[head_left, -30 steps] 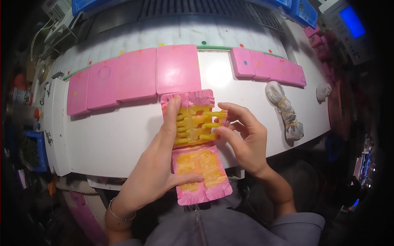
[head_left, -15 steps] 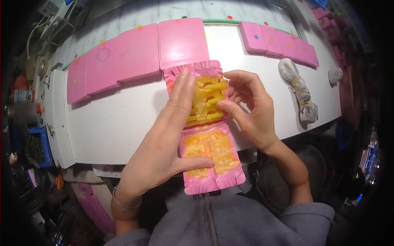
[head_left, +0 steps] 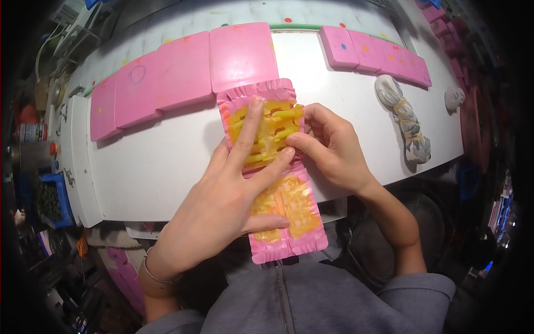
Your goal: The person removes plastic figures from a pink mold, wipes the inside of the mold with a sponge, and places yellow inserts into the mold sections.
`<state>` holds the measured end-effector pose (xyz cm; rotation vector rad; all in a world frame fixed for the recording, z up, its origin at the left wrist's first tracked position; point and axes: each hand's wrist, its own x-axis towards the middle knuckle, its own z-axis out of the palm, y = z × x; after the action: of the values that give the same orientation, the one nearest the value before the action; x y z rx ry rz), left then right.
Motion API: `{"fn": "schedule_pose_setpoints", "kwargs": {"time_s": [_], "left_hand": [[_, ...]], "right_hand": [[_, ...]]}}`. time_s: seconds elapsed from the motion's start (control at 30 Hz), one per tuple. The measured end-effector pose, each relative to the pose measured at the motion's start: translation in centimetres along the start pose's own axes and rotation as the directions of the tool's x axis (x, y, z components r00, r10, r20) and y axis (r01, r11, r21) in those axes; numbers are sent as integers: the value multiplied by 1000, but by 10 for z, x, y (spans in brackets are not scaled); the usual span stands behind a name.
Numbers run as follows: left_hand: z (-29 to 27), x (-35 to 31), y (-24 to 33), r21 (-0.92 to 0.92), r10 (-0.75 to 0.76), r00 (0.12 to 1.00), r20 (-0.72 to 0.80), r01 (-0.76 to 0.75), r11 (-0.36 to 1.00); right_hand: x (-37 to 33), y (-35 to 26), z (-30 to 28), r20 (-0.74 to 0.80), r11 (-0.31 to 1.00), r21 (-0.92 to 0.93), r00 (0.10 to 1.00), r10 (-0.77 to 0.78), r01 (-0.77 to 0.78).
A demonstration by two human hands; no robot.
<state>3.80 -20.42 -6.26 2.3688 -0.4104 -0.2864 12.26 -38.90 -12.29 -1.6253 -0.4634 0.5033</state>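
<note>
A two-part pink and yellow flexible mold (head_left: 321, 236) with crimped edges lies opened flat, its lower half reaching past the table's near edge. Yellow rod-like pieces (head_left: 286, 113) sit in slots of the upper half. My left hand (head_left: 214, 192) is spread over the mold, with fingertips on the upper half and the thumb across the lower one. At the upper half's right edge, my right hand (head_left: 334, 147) is closed, its thumb pressing beside a yellow rod and its other fingers behind the edge. What lies under those fingers is hidden.
Pink blocks stand in a left row (head_left: 183, 69) and a right row (head_left: 370, 53) along the back of the white table (head_left: 144, 183). A grey-white bundle (head_left: 403, 119) tied with bands lies at right. A blue crate (head_left: 55, 200) stands beyond the left edge.
My left hand has spread its fingers, one fingertip now lying near my right thumb. My right thumb has moved slightly left and up over the mold. The mold has shifted slightly left.
</note>
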Motion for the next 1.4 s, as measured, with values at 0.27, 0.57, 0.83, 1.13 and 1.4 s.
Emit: {"fn": "schedule_pose_setpoints", "kwargs": {"time_s": [0.27, 0.57, 0.83, 1.13, 1.4], "left_hand": [[-5, -2, -6, 152, 50, 999, 14, -52, 987], [2, -1, -8, 30, 59, 998, -13, -58, 998], [2, -1, -14, -114, 125, 990, 58, -118, 986], [5, -2, -19, -111, 161, 987, 16, -158, 981], [29, 11, -6, -423, -61, 639, -767, -431, 797]], "right_hand": [[-1, -24, -8, 126, 921, 266, 958, 259, -284], [-2, -8, 6, -66, 976, 216, 997, 32, -17], [5, -24, -4, 65, 938, 300, 985, 163, -175], [-3, -16, 18, -10, 882, 466, 997, 77, -63], [-19, -8, 54, -164, 836, 534, 985, -42, 125]]}}
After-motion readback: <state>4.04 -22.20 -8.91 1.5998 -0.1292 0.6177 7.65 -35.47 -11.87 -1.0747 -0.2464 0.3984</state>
